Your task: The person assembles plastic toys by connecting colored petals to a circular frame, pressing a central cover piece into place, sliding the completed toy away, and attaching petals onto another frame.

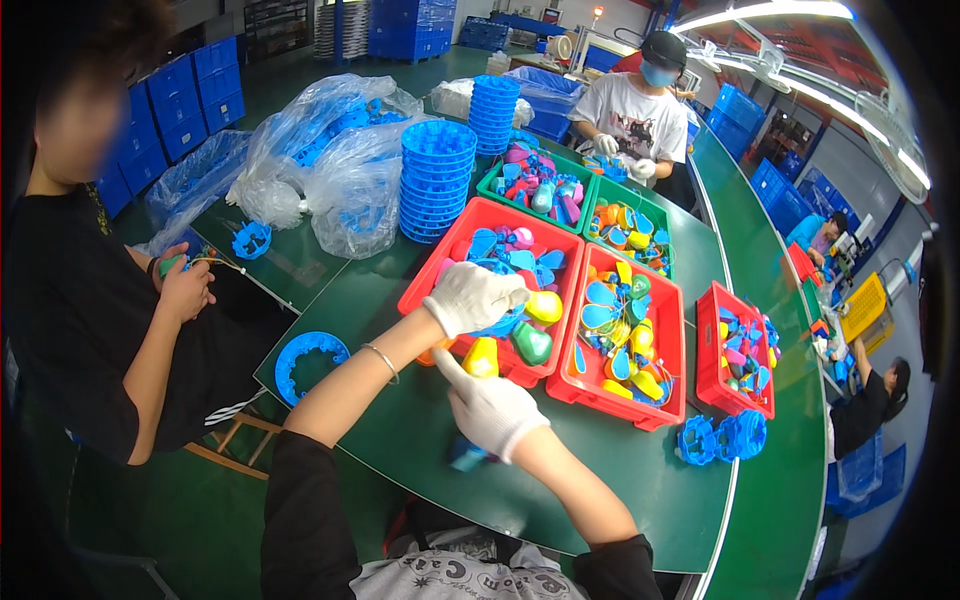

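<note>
My left hand (476,299), in a white glove, reaches over a red bin (420,285) of colourful plastic parts. Its fingers are bent together at the bin's near side, and anything in them is hidden. Beside them lie a yellow rounded piece (544,307) and a green faceted piece (532,343). My right hand (494,408), also gloved, is over the green table with its index finger stretched toward an orange piece (432,353) under my left wrist. Another yellow piece (481,357) stands just beyond it. Under the right hand is a blurred blue thing (466,456).
A second red bin (646,417) and a smaller red one (735,398) stand right; green bins (545,222) are behind. Blue rings are stacked (437,185) at the back, with one ring (308,366) at left. Co-workers sit left and stand across; a green conveyor (765,480) runs along the right.
</note>
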{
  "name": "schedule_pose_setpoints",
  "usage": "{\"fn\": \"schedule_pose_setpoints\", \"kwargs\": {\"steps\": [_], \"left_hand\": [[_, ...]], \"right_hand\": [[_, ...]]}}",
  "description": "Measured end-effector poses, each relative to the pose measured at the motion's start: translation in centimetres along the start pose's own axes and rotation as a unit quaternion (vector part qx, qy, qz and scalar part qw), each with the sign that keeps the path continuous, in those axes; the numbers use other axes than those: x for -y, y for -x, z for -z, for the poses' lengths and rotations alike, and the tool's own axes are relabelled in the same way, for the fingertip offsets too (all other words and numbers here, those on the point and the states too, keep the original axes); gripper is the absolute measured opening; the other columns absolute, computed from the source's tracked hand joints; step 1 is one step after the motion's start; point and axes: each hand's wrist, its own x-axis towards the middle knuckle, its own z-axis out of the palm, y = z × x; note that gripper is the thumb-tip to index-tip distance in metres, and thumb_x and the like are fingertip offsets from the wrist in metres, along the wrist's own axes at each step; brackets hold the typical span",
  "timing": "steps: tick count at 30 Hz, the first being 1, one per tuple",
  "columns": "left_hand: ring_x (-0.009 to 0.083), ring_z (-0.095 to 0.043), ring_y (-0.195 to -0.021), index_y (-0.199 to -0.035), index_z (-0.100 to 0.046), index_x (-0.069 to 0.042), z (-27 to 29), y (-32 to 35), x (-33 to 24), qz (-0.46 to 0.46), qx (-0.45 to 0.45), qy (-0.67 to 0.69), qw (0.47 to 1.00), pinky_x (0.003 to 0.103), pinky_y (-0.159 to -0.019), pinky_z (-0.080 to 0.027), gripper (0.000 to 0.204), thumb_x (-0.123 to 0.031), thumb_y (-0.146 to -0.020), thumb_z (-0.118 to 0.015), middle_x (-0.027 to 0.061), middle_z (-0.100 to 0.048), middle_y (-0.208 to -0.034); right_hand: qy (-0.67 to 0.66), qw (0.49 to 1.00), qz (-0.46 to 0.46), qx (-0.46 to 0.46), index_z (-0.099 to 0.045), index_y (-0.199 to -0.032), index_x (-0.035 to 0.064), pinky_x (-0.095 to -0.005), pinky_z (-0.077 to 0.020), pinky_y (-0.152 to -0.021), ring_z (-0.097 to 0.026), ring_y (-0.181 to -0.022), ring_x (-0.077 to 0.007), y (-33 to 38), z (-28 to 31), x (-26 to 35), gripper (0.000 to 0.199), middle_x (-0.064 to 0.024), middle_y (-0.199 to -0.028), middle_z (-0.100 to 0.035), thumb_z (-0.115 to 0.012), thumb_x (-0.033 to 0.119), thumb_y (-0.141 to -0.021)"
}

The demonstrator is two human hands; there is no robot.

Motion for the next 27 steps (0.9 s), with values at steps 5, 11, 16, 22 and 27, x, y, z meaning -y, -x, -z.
{"fn": "schedule_pose_setpoints", "kwargs": {"steps": [5, 11, 16, 22, 27], "left_hand": [[0.0308, -0.059, -0.052, -0.076, -0.062, -0.019, 1.6, 0.3, 1.5, -0.001, -0.009, 0.031, 0.999, 0.044, -0.049, -0.044, 0.025, -0.034, -0.091, -0.050, 0.0103, -0.056, -0.055], [0.0281, -0.056, -0.046, -0.072, -0.063, -0.021, 5.4, 2.6, -0.6, -0.067, 0.024, -0.007, 0.997, 0.041, -0.044, -0.043, 0.021, -0.034, -0.087, -0.055, 0.0086, -0.055, -0.053], [0.0225, -0.054, -0.042, -0.070, -0.062, -0.023, 5.5, 4.0, -4.7, -0.125, 0.028, 0.072, 0.989, 0.036, -0.041, -0.042, 0.010, -0.028, -0.077, -0.066, 0.0023, -0.053, -0.051], [0.0208, -0.052, -0.045, -0.068, -0.059, -0.020, 2.9, 4.1, -8.2, -0.184, 0.006, 0.149, 0.972, 0.034, -0.043, -0.040, 0.012, -0.025, -0.077, -0.064, 0.0006, -0.053, -0.053], [0.0209, -0.051, -0.044, -0.065, -0.052, -0.017, 1.3, 4.3, -9.8, -0.217, 0.032, 0.162, 0.962, 0.035, -0.042, -0.040, 0.020, -0.026, -0.078, -0.065, -0.0001, -0.049, -0.053]], "right_hand": [[-0.148, 0.971, 0.086, 0.170, -0.035, -0.140, 0.0192, -0.0408, -0.0489, -0.074, -0.062, -0.082, -0.0363, 1.4, 0.9, -1.1, 0.056, -0.0223, -0.093, -0.061, -0.045, 0.007, -0.086], [-0.222, 0.901, -0.042, 0.371, -0.057, -0.123, 0.0011, -0.0248, -0.0458, -0.088, -0.060, -0.101, -0.0112, 3.5, 10.9, -12.4, 0.039, -0.0075, -0.122, -0.061, -0.045, -0.001, -0.086], [0.414, 0.872, -0.021, 0.261, -0.053, -0.128, 0.0128, -0.0347, -0.0520, -0.080, -0.065, -0.092, -0.0246, -3.6, 17.4, -14.2, 0.043, -0.0101, -0.113, -0.064, -0.045, 0.006, -0.087], [0.157, 0.988, 0.008, -0.008, -0.053, -0.129, 0.0265, -0.0403, -0.0508, -0.074, -0.065, -0.087, -0.0308, -10.8, 14.6, -9.5, 0.043, -0.0148, -0.098, -0.066, -0.049, 0.016, -0.088], [0.062, 0.967, 0.240, 0.059, -0.052, -0.129, 0.0202, -0.0400, -0.0509, -0.068, -0.065, -0.077, -0.0312, -13.8, 6.7, -6.7, 0.045, -0.0174, -0.090, -0.066, -0.053, 0.011, -0.086]]}}
